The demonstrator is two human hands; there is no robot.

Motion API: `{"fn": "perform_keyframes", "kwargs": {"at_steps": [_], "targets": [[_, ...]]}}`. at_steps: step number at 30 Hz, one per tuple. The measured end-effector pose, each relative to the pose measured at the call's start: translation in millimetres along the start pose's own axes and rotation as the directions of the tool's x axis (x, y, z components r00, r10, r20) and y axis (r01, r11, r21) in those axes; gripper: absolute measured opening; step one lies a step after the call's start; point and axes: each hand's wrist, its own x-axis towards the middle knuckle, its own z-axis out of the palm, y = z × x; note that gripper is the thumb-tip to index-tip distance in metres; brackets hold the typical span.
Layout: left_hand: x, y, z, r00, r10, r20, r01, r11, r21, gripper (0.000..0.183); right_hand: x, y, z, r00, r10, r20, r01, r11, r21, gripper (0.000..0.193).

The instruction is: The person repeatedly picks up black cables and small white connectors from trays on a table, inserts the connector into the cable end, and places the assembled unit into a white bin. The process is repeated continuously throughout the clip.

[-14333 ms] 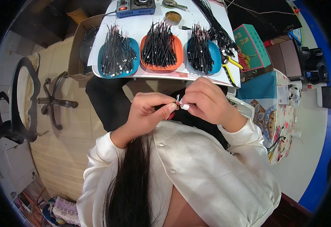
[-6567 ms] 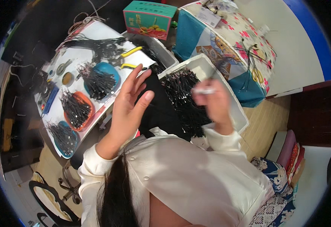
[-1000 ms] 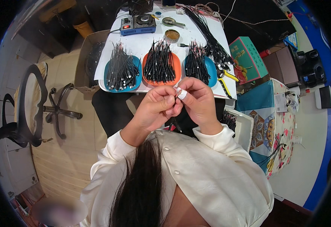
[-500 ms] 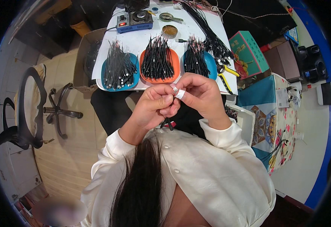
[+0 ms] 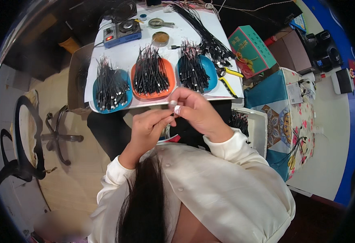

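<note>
My left hand [image 5: 151, 123] and my right hand [image 5: 199, 115] meet in front of my chest, just off the table's near edge. The fingers of both are closed in a pinch, tip to tip. A small dark piece shows between them, too hidden to name. White tape [image 5: 177, 110] is wrapped round my right thumb. Beyond my hands, three trays hold bundles of short black cables with bare pinkish wire ends: a blue tray [image 5: 99, 106] on the left, an orange tray [image 5: 172, 77] in the middle and another blue tray [image 5: 213, 77] on the right.
At the back stand a blue heating unit [image 5: 122, 35], a tin of amber stuff [image 5: 160, 38] and a long cable bundle [image 5: 204, 32]. Yellow-handled pliers [image 5: 228, 87] lie at the right edge, beside a green box [image 5: 252, 50]. A white bin [image 5: 258, 129] stands right of my lap.
The view has shifted, so the table sits further left. My hands have drawn slightly apart, fingertips still together. The black cable ends that hung below my left hand no longer show.
</note>
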Motion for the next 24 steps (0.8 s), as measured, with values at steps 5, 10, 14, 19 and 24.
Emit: {"fn": "perform_keyframes", "kwargs": {"at_steps": [5,10,14,19,24], "targets": [[0.8,-14.5,12.5,0.997,-0.071,-0.023,0.068,0.991,-0.116,0.010,4.3,15.8,-12.9,0.977,0.210,0.036,-0.205,0.884,0.420,0.022],[6.6,-31.6,18.1,0.951,-0.305,-0.049,0.258,0.872,-0.416,0.017,27.6,-22.8,-86.7,0.738,-0.578,-0.349,-0.032,0.487,-0.873,0.019],[10.6,-40.5,24.1,0.915,-0.398,-0.065,0.300,0.779,-0.551,0.016,48.1,-23.1,-126.2,0.724,-0.614,-0.316,-0.238,0.208,-0.949,0.014],[11.5,-46.8,21.6,0.890,-0.449,-0.082,0.305,0.719,-0.625,0.019,57.0,-10.9,-128.8,0.691,-0.618,-0.374,-0.282,0.245,-0.927,0.017],[17.9,-43.4,18.8,0.877,-0.468,-0.113,0.268,0.668,-0.694,0.020,51.8,-25.3,-109.0,0.529,-0.778,-0.340,-0.197,0.277,-0.940,0.011]]}}
